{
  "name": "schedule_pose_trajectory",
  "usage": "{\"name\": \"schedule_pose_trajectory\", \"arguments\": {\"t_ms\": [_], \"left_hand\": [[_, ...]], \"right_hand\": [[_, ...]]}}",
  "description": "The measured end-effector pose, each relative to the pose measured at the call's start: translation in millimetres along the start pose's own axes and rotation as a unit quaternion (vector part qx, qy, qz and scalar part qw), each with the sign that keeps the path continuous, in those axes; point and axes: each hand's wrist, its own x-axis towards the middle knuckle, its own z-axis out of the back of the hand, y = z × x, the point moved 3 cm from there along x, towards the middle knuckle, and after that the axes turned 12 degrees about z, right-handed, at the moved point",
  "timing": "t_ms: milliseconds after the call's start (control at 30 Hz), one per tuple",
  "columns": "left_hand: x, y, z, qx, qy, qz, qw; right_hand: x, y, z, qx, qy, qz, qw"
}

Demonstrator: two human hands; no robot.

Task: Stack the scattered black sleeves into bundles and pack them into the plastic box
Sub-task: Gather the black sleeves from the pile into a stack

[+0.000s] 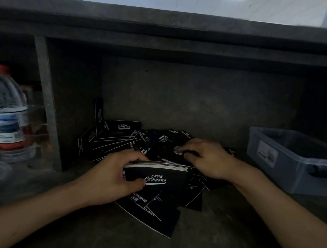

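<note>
Two hands (110, 176) (207, 157), one bundle (166, 173), one plastic box (290, 174), one water bottle (7, 114), and uncounted loose sleeves (118, 132)

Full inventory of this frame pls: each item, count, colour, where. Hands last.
sleeve bundle: one stack, black with white print, front centre, held at its left end
loose sleeves: many, too overlapped to count, black with white print, heaped behind and under the bundle
plastic box: one, translucent grey-blue, open top, right side; contents not visible
water bottle: one, clear with red cap, far left
bench: one, dark grey, under everything, with a shelf overhead
left hand: grips the sleeve bundle
right hand: fingers curled down on the loose sleeves; unclear whether it pinches one
</note>
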Motion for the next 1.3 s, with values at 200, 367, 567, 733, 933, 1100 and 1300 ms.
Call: {"name": "schedule_pose_trajectory", "arguments": {"t_ms": [200, 367, 567, 733, 933, 1100, 1300], "left_hand": [[0, -4, -1, -0.004, 0.020, -0.008, 1.000], [-1, -4, -1, -0.001, 0.022, -0.004, 1.000], [-1, -2, -1, 0.001, 0.017, 0.004, 1.000], [0, -1, -2, 0.005, 0.008, 0.001, 1.000], [2, 6, -1, 0.014, -0.018, 0.011, 1.000], [4, 7, 1, -0.021, -0.016, 0.039, 0.999], [0, 0, 1, -0.008, -0.013, 0.024, 1.000]], "right_hand": [[-11, -9, 7, -0.044, -0.014, -0.022, 0.999], [-12, -15, 8, -0.017, -0.030, -0.056, 0.998], [-16, -16, 10, 0.108, -0.044, -0.138, 0.984], [-17, -38, 18, 0.288, -0.175, -0.220, 0.915], [-26, -32, 34, 0.535, -0.163, -0.187, 0.808], [-29, -13, 22, 0.466, 0.051, -0.118, 0.875], [-29, -14, 29, 0.389, -0.023, -0.139, 0.911]]}}
